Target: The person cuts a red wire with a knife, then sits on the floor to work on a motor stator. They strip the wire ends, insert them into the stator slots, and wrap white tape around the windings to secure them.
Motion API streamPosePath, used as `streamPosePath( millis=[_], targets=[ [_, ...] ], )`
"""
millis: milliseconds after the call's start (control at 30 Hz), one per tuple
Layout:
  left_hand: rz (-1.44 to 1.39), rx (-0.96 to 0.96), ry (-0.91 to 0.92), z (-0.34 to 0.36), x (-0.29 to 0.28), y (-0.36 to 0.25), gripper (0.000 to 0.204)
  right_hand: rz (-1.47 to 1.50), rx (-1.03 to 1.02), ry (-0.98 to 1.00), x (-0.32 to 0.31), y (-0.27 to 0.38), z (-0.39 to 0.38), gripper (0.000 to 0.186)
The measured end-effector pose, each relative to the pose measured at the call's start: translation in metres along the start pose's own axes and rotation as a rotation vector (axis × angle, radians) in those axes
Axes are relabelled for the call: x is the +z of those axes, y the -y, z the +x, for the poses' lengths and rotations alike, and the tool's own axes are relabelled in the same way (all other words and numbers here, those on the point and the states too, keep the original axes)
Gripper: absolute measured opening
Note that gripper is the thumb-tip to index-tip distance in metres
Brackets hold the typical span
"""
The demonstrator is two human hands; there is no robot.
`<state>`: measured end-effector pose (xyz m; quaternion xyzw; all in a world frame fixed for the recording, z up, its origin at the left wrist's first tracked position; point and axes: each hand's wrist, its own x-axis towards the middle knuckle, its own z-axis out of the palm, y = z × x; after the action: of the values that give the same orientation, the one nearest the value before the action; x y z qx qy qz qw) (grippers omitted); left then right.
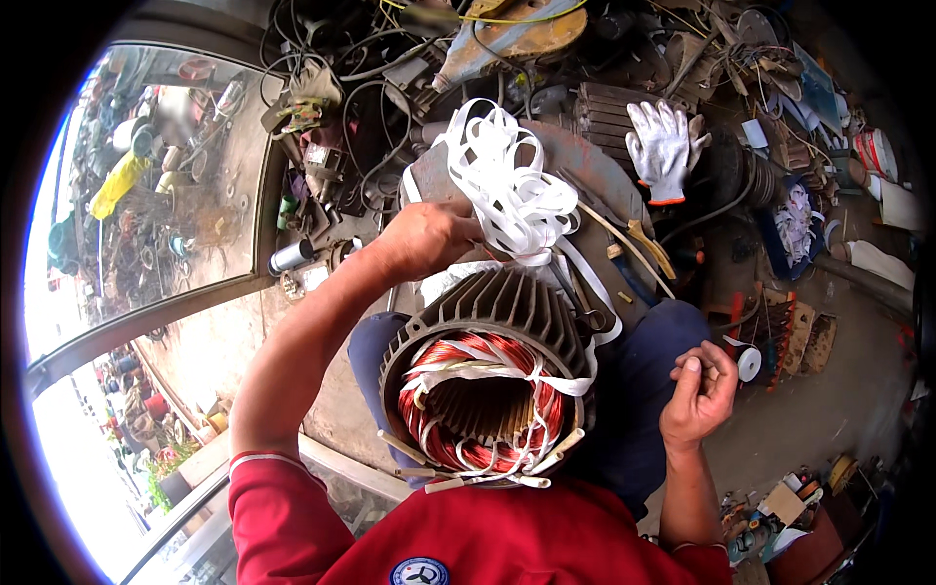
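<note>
Between my knees sits a finned motor stator [497, 304], its open end toward me. Red-copper windings [429, 429] ring the bore, bound with white tape, and several pale sleeved lead ends stick out along the near edge. A loose heap of white cotton tape [512, 180] lies beyond the housing; one strand runs down its right side to the windings. My left hand [429, 239] is closed at the heap's left edge, fingertips partly hidden. Off to the right, my right hand [700, 395] is raised with curled fingers and thumb pressed in; what it pinches, if anything, is too small to tell.
Under the tape is a round metal plate [624, 185] with hand tools at its right. A work glove [665, 151] lies beyond, and a white tape roll [749, 364] shows past my right hand. Cables and scrap crowd the far side. A framed glass pane [185, 185] stands left.
</note>
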<state>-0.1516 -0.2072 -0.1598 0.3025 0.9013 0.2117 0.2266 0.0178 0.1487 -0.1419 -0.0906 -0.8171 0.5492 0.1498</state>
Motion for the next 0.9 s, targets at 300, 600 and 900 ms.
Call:
streamPosePath(
  millis=[300, 600, 900],
  targets=[
    [0.100, 0.247, -0.039, 0.012, 0.023, 0.003, 0.010, -0.026, -0.027, 0.001, 0.005, -0.001, 0.000, 0.017],
    [-0.140, 0.012, -0.276, -0.013, -0.006, 0.008, 0.010, -0.105, -0.051, -0.002, 0.007, 0.000, 0.006, 0.014],
    [-1.040, -0.208, -1.096, -0.099, -0.140, -0.061, 0.009, -0.217, -0.254, 0.047, 0.010, 0.011, 0.030, 0.011]
  ],
)
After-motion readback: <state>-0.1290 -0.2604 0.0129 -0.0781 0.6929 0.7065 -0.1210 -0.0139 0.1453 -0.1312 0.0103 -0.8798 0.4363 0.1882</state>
